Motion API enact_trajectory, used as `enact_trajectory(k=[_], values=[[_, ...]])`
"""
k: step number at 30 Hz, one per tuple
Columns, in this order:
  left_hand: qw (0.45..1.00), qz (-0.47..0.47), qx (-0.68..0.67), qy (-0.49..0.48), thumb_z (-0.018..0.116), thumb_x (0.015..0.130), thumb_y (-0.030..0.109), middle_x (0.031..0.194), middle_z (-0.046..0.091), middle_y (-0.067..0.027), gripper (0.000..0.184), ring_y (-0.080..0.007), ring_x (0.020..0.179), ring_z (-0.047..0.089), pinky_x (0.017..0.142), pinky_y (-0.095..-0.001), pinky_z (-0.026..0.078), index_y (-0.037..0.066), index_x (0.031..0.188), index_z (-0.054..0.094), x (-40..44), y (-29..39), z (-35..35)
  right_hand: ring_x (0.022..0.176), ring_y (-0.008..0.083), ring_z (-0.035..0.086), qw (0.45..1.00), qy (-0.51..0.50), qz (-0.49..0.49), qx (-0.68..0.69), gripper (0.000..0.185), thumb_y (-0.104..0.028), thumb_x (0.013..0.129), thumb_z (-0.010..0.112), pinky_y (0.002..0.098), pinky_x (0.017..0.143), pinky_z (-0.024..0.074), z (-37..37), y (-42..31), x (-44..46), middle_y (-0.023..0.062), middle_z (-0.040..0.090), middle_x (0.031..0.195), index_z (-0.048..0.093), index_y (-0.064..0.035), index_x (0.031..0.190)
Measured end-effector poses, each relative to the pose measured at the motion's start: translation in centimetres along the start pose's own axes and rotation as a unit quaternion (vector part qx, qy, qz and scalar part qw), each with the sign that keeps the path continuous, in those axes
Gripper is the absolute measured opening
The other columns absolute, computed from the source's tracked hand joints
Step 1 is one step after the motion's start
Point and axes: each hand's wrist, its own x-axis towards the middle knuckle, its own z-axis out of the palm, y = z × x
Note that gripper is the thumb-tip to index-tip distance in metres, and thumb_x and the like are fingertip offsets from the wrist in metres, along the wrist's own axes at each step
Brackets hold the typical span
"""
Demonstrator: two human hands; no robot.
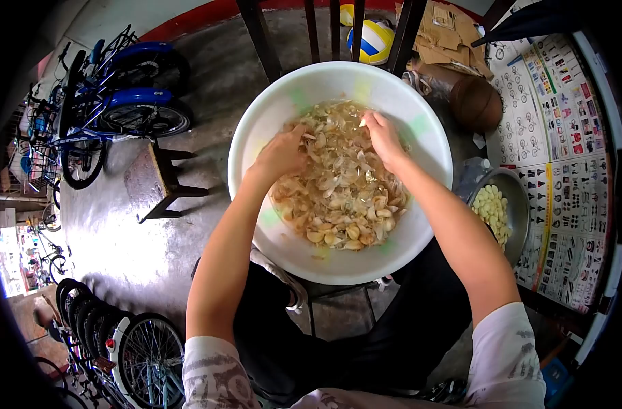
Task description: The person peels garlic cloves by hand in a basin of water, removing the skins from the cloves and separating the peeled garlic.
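A large white basin [249, 204] holds water with many loose garlic skins [345, 174] floating in it. Garlic cloves [352, 232] gather at its near side. Inside the basin on the left, my left hand [284, 153] is closed, its curled fingertips partly hidden among the skins; what they hold I cannot make out. Over the right part of the basin, my right hand [384, 140] pinches a pale garlic clove [363, 123] between thumb and finger. To the right, a metal bowl [520, 211] contains peeled garlic cloves [490, 208].
A small wooden stool [151, 180] stands left of the basin. Blue bicycles [130, 102] and a row of wheels [151, 361] line the left side. Dark bars [311, 31], a volleyball [374, 42] and cardboard [437, 34] lie beyond. Printed sheets [570, 163] cover the right side.
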Motion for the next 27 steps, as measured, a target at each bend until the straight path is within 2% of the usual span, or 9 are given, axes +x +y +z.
enact_trajectory(k=[1, 3, 6, 10, 15, 18, 21, 23, 27], values=[[1.000, -0.001, 0.000, -0.001, 0.069, 0.073, 0.009, 0.123, 0.058, -0.0226, 0.058, -0.0371, 0.110, 0.059, 0.093, -0.0433, 0.048, 0.007, 0.128, 0.052, -0.1, 0.3, 0.5, 0.100, 0.0273, 0.057, 0.998, 0.017, -0.005, 0.053, 0.036, -0.031, 0.102, 0.041, 0.0387, 0.087, 0.0407, 0.5, 0.1, -0.6, 0.0124, 0.063, 0.102, 0.060, -0.0010, 0.100], [0.988, 0.061, 0.079, 0.117, 0.074, 0.071, 0.012, 0.136, 0.044, -0.0241, 0.067, -0.0383, 0.116, 0.055, 0.098, -0.0427, 0.046, 0.006, 0.132, 0.047, -0.7, 1.4, 2.1, 0.102, 0.0244, 0.056, 0.994, 0.032, -0.012, 0.106, 0.036, -0.032, 0.103, 0.041, 0.0375, 0.089, 0.0399, 1.6, -0.3, -1.3, 0.0104, 0.063, 0.105, 0.060, -0.0016, 0.103], [0.996, 0.015, -0.019, 0.091, 0.074, 0.071, 0.009, 0.142, 0.032, -0.0256, 0.073, -0.0427, 0.121, 0.049, 0.099, -0.0440, 0.045, 0.006, 0.136, 0.042, -0.7, 3.2, 4.0, 0.118, 0.0242, 0.050, 0.983, 0.009, 0.082, 0.166, 0.041, -0.036, 0.104, 0.038, 0.0369, 0.102, 0.0352, 2.6, -1.7, -2.5, 0.0130, 0.058, 0.123, 0.057, -0.0032, 0.119], [0.989, 0.042, -0.032, 0.139, 0.059, 0.071, -0.010, 0.120, 0.055, -0.0266, 0.054, -0.0421, 0.109, 0.057, 0.090, -0.0422, 0.049, 0.000, 0.124, 0.053, 0.9, 2.7, 5.2, 0.128, 0.0249, 0.045, 0.975, -0.014, 0.096, 0.199, 0.043, -0.038, 0.104, 0.039, 0.0375, 0.107, 0.0318, 3.5, -2.2, -2.9, 0.0147, 0.053, 0.132, 0.055, -0.0031, 0.123], [0.976, 0.090, -0.119, 0.159, 0.052, 0.070, -0.013, 0.099, 0.065, -0.0270, 0.046, -0.0413, 0.097, 0.062, 0.085, -0.0414, 0.049, -0.003, 0.114, 0.059, 1.3, 1.2, 5.1, 0.132, 0.0243, 0.042, 0.963, -0.026, 0.155, 0.221, 0.041, -0.038, 0.103, 0.040, 0.0371, 0.109, 0.0302, 3.8, -1.7, -2.4, 0.0159, 0.051, 0.136, 0.056, -0.0020, 0.113], [0.973, 0.103, -0.126, 0.162, 0.050, 0.073, -0.011, 0.095, 0.066, -0.0273, 0.044, -0.0414, 0.093, 0.063, 0.084, -0.0415, 0.049, -0.003, 0.115, 0.060, 1.4, 1.2, 4.8, 0.122, 0.0217, 0.048, 0.964, -0.025, 0.153, 0.215, 0.037, -0.037, 0.103, 0.041, 0.0381, 0.105, 0.0339, 3.5, -1.2, -1.9, 0.0132, 0.056, 0.127, 0.056, -0.0034, 0.105], [0.971, 0.094, -0.148, 0.163, 0.049, 0.075, -0.008, 0.093, 0.066, -0.0266, 0.042, -0.0408, 0.090, 0.064, 0.084, -0.0411, 0.049, -0.003, 0.116, 0.059, 1.7, 1.6, 4.2, 0.106, 0.0181, 0.053, 0.923, -0.088, 0.196, 0.320, 0.033, -0.035, 0.103, 0.040, 0.0380, 0.095, 0.0392, 3.4, -0.7, -0.9, 0.0083, 0.059, 0.110, 0.056, -0.0069, 0.101], [0.970, 0.076, -0.162, 0.163, 0.048, 0.076, -0.006, 0.091, 0.066, -0.0257, 0.042, -0.0403, 0.089, 0.064, 0.083, -0.0410, 0.049, -0.004, 0.117, 0.059, 1.6, 2.1, 3.4, 0.088, 0.0157, 0.054, 0.925, -0.048, 0.177, 0.332, 0.029, -0.033, 0.103, 0.039, 0.0343, 0.082, 0.0441, 3.6, -1.5, -0.9, 0.0053, 0.058, 0.097, 0.057, -0.0092, 0.100], [0.961, -0.082, -0.260, 0.050, 0.049, 0.086, 0.001, 0.099, 0.067, -0.0203, 0.038, -0.0281, 0.090, 0.065, 0.080, -0.0381, 0.051, -0.002, 0.123, 0.056, 1.1, 3.9, 0.6, 0.089, 0.0171, 0.059, 0.892, -0.045, 0.185, 0.409, 0.029, -0.031, 0.103, 0.039, 0.0345, 0.080, 0.0497, 3.0, -4.2, -1.5, 0.0076, 0.059, 0.102, 0.055, -0.0069, 0.108]])
